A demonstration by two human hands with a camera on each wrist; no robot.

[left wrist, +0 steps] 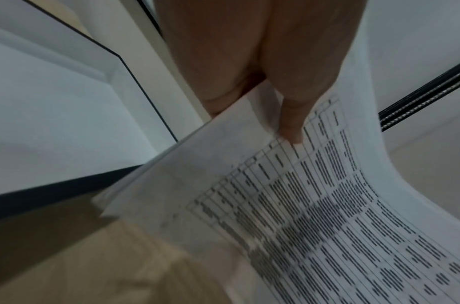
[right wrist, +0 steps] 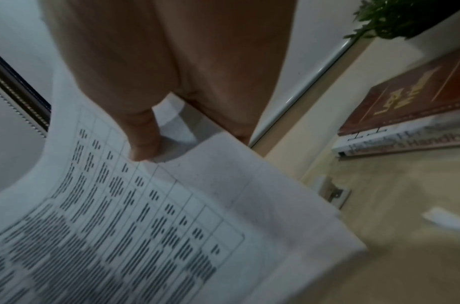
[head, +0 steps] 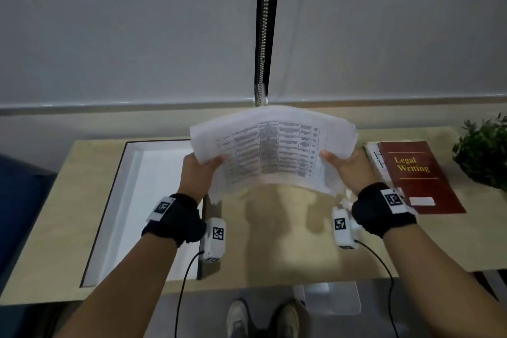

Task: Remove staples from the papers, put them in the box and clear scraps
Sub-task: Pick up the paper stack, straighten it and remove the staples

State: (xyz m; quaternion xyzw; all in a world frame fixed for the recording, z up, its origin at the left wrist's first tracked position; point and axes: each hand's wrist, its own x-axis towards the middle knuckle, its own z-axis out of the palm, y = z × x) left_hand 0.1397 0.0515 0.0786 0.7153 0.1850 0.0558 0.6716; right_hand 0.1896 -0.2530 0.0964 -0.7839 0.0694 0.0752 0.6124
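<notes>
Above the tan desk [head: 274, 255], your left hand [head: 196, 173] and right hand [head: 349, 170] each grip the papers [head: 274, 151] beside the white box [head: 153, 200].

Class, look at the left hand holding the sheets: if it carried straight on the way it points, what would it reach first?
The left hand points away from the person, gripping the papers. Beyond them, the white blind behind the desk seems first in line, though depth is unclear.
</notes>
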